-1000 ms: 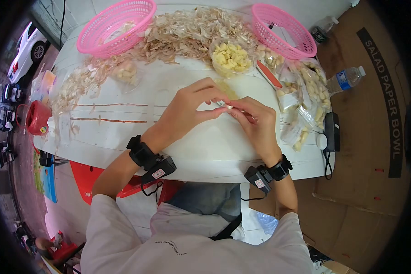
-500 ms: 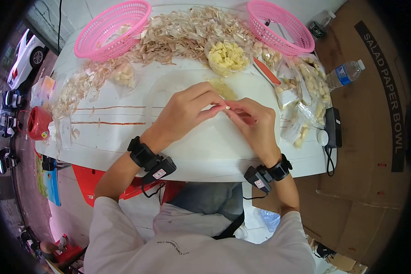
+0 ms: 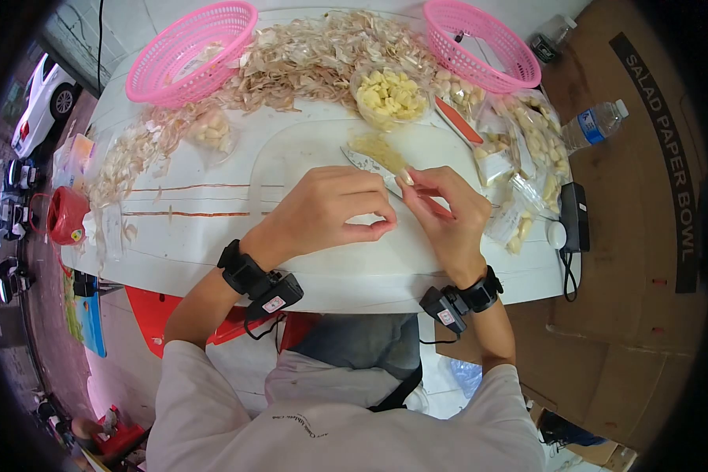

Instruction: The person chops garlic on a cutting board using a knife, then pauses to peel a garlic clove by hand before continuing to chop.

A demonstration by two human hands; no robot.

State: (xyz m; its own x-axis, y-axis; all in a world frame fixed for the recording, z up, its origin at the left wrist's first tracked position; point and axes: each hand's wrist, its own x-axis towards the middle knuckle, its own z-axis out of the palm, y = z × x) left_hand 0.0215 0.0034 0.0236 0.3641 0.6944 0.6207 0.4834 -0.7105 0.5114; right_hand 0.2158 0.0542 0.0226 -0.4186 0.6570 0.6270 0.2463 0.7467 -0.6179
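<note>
My right hand [image 3: 444,208] pinches a small pale garlic clove [image 3: 404,178] between thumb and fingertips. Just left of it, my left hand [image 3: 330,211] is closed, its thumb and index fingertip pressed together; anything between them is too small to make out. A knife [image 3: 367,162] lies beyond the hands on the translucent cutting board [image 3: 291,145], beside mashed yellowish garlic [image 3: 377,147]. Behind the board stands a clear bowl of peeled garlic pieces [image 3: 391,96]. To its right is an orange-red knife-like tool [image 3: 456,120].
Dry garlic skins [image 3: 315,59] are heaped at the back between two pink baskets [image 3: 153,67]. Bags of cloves [image 3: 527,134], a water bottle [image 3: 598,126] and a black box [image 3: 574,218] are at the right. A red container [image 3: 67,214] is at the left.
My hands have moved apart from touching. My left hand has dropped slightly, and my right fingertips with the clove are raised a little. The knife's blade now shows on the board.
</note>
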